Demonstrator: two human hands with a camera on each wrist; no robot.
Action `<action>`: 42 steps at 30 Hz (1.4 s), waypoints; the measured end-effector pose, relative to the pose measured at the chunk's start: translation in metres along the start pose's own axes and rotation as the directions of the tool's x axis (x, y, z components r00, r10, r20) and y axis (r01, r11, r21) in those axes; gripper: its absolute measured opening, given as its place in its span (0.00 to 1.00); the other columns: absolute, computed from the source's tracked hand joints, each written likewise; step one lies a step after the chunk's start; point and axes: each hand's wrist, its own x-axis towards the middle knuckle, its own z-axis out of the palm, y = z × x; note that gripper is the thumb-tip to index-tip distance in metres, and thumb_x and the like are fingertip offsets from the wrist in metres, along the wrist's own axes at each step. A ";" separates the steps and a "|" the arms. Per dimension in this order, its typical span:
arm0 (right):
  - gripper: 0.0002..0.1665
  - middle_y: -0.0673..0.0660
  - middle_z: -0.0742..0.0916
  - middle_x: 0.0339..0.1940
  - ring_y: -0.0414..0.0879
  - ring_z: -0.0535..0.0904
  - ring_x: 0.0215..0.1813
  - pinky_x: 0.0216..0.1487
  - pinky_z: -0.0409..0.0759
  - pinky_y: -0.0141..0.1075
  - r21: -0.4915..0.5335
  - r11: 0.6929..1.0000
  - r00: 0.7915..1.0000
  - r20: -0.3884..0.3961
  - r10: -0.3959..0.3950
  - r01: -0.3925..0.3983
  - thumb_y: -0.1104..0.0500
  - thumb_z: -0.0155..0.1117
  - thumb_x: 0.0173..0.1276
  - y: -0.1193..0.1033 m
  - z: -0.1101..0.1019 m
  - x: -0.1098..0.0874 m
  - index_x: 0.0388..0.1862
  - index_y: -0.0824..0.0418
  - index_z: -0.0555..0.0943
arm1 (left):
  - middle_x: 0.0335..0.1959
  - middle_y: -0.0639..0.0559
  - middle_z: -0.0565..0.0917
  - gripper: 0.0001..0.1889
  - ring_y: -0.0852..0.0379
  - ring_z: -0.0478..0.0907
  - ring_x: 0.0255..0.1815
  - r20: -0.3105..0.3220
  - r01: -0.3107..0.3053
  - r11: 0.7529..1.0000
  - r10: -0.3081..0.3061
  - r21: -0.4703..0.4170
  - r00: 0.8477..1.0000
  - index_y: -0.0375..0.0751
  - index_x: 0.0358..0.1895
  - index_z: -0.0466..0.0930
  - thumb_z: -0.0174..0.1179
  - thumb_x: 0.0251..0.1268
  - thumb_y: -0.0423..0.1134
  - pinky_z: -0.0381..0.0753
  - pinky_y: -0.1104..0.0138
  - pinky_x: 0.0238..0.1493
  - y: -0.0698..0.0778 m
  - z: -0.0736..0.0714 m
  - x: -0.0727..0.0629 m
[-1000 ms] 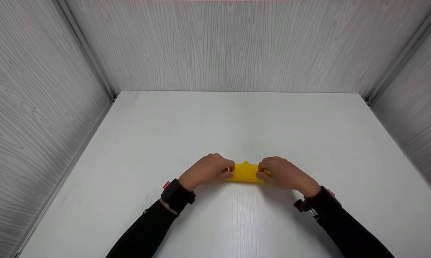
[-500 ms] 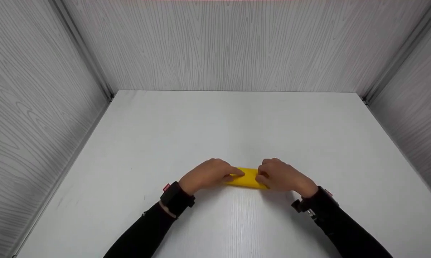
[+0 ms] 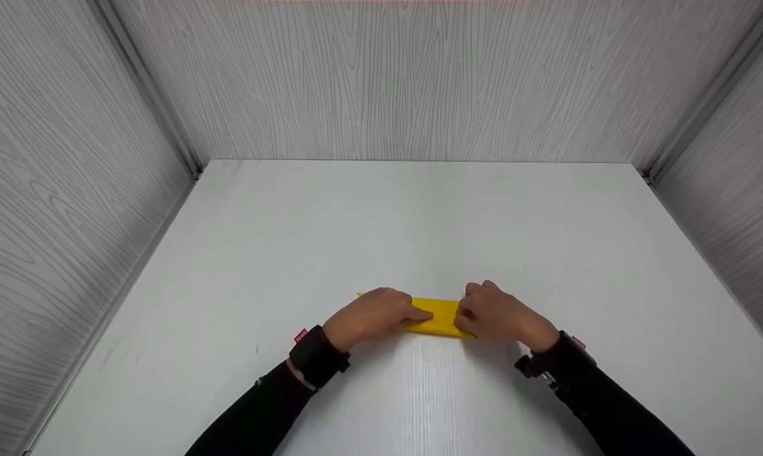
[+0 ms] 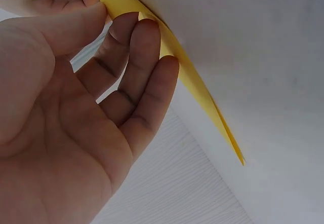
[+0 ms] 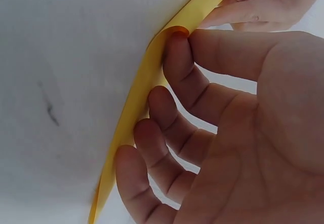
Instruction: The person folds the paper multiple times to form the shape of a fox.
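Observation:
A yellow sheet of paper [image 3: 440, 315], folded into a narrow strip, lies sideways between both hands in the head view. My left hand [image 3: 372, 315] holds its left part, thumb and fingers curled round the near edge; a thin paper tip shows beyond the knuckles. In the left wrist view the folded strip [image 4: 200, 89] runs past the fingertips and tapers to a point. My right hand [image 3: 499, 312] pinches the right part between thumb and index finger. In the right wrist view the paper [image 5: 134, 95] curls over the index fingertip, the other fingertips along its edge.
The white tabletop [image 3: 419, 221] spreads around the hands. Grey wood-grain panels stand at the back [image 3: 381, 82], the left [image 3: 58, 190] and the right [image 3: 730, 190]. A dark mark [image 5: 50, 110] shows on the surface in the right wrist view.
The pointed tip that rose above the paper's far edge no longer shows; that edge is now straight. The strip shifted slightly nearer. My left index finger slid onto the strip, and its left tip appeared.

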 end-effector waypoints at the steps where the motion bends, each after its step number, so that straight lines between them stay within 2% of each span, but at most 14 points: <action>1: 0.12 0.51 0.75 0.32 0.49 0.67 0.38 0.40 0.68 0.38 0.001 1.000 1.000 -0.004 0.000 0.000 0.59 0.63 0.76 0.000 0.001 0.000 0.31 0.60 0.86 | 0.30 0.52 0.80 0.16 0.56 0.70 0.32 -0.006 -0.008 1.000 0.008 0.002 1.000 0.51 0.60 0.87 0.63 0.77 0.29 0.70 0.71 0.39 0.000 0.000 0.000; 4: 0.13 0.51 0.75 0.30 0.49 0.67 0.36 0.39 0.68 0.38 -0.004 1.000 1.000 -0.020 -0.006 0.006 0.60 0.62 0.75 0.001 0.003 0.001 0.29 0.59 0.85 | 0.27 0.53 0.75 0.15 0.56 0.69 0.31 -0.019 -0.023 1.000 0.022 -0.007 1.000 0.49 0.57 0.87 0.63 0.76 0.28 0.68 0.71 0.38 -0.002 0.002 0.001; 7: 0.13 0.51 0.74 0.29 0.49 0.66 0.36 0.39 0.68 0.38 -0.008 1.000 0.999 -0.035 -0.008 0.008 0.60 0.61 0.76 0.001 0.004 0.001 0.30 0.59 0.85 | 0.27 0.53 0.72 0.15 0.55 0.68 0.31 -0.022 -0.004 0.999 0.003 -0.044 1.000 0.49 0.58 0.87 0.62 0.77 0.28 0.68 0.70 0.38 -0.002 0.002 0.001; 14: 0.12 0.51 0.74 0.29 0.48 0.66 0.34 0.38 0.67 0.38 -0.014 0.999 0.998 -0.058 -0.031 0.030 0.61 0.62 0.76 0.000 0.003 0.000 0.30 0.60 0.85 | 0.28 0.53 0.72 0.17 0.55 0.69 0.33 0.005 0.067 0.993 -0.067 -0.095 0.998 0.52 0.63 0.87 0.61 0.79 0.31 0.68 0.70 0.40 -0.002 0.003 0.001; 20: 0.12 0.50 0.74 0.30 0.49 0.66 0.36 0.38 0.68 0.38 -0.008 1.000 0.999 -0.043 -0.005 0.005 0.60 0.61 0.76 -0.001 0.003 0.001 0.32 0.59 0.86 | 0.27 0.53 0.72 0.19 0.55 0.68 0.32 0.012 0.089 0.990 -0.088 -0.113 0.996 0.52 0.65 0.86 0.61 0.79 0.31 0.68 0.70 0.40 -0.001 0.001 0.000; 28: 0.11 0.50 0.74 0.30 0.48 0.66 0.35 0.38 0.68 0.37 -0.012 1.000 0.999 -0.048 -0.011 0.010 0.61 0.62 0.75 0.000 0.003 0.000 0.31 0.59 0.86 | 0.28 0.50 0.76 0.20 0.54 0.68 0.32 -0.002 0.081 0.991 -0.082 -0.104 0.997 0.52 0.67 0.85 0.60 0.79 0.30 0.70 0.68 0.41 -0.001 0.002 0.000; 35: 0.11 0.51 0.76 0.31 0.48 0.66 0.36 0.41 0.67 0.38 -0.031 0.999 0.999 -0.034 -0.009 0.008 0.58 0.62 0.77 0.001 0.004 0.001 0.35 0.60 0.87 | 0.27 0.52 0.72 0.18 0.54 0.67 0.31 -0.010 0.067 0.992 -0.068 -0.111 0.998 0.51 0.66 0.86 0.59 0.81 0.33 0.68 0.68 0.39 -0.003 0.003 0.000; 42: 0.11 0.51 0.76 0.31 0.48 0.67 0.37 0.41 0.68 0.39 -0.023 1.000 0.999 -0.033 -0.002 0.002 0.58 0.62 0.77 0.001 0.005 0.002 0.36 0.60 0.88 | 0.27 0.52 0.72 0.18 0.54 0.67 0.31 -0.013 0.061 0.992 -0.062 -0.110 0.998 0.51 0.65 0.86 0.59 0.80 0.31 0.69 0.68 0.38 -0.003 0.003 0.000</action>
